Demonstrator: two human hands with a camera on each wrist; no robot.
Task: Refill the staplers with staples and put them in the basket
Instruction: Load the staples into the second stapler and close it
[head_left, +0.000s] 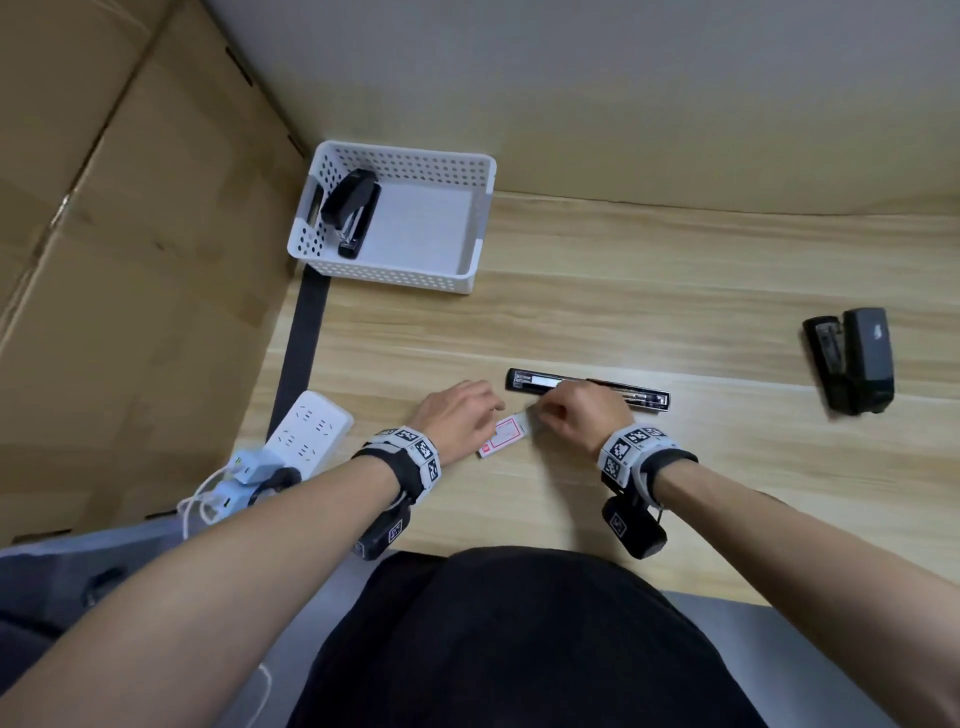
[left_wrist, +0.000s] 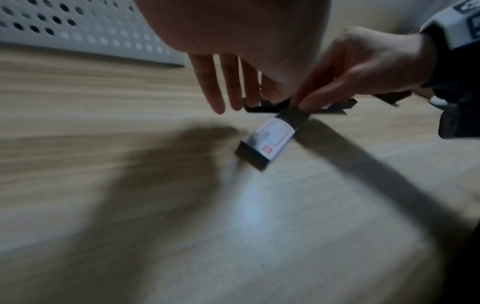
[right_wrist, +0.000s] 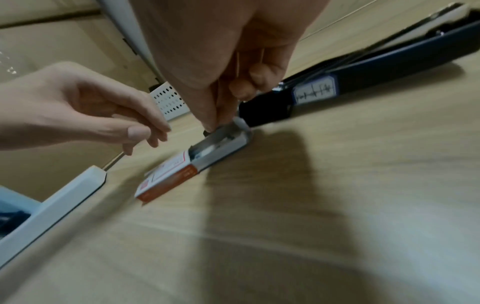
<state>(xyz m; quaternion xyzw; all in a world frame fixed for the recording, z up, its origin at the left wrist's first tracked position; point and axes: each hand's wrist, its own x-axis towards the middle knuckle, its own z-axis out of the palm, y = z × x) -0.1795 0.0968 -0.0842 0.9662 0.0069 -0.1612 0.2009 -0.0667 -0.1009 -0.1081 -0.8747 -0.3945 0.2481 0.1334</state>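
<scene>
A small red-and-white staple box (head_left: 501, 436) (left_wrist: 270, 139) (right_wrist: 166, 179) lies on the wooden table, its grey inner tray (right_wrist: 221, 148) slid partly out. My right hand (head_left: 545, 413) (left_wrist: 301, 105) (right_wrist: 213, 121) pinches the tray's far end. My left hand (head_left: 483, 415) (left_wrist: 223, 98) (right_wrist: 145, 135) hovers just left of the box with relaxed fingers, holding nothing. Just behind the hands a black stapler (head_left: 587, 389) (right_wrist: 363, 82) lies folded out flat. A second black stapler (head_left: 852, 364) sits at the far right. A third stapler (head_left: 350, 210) lies in the white perforated basket (head_left: 483, 208).
The basket (left_wrist: 78, 30) stands at the table's back left against a cardboard wall (head_left: 130, 208). A white power strip (head_left: 306, 434) (right_wrist: 64, 195) with plugs and cables lies at the front left edge. Bare table stretches between the flat stapler and the right one.
</scene>
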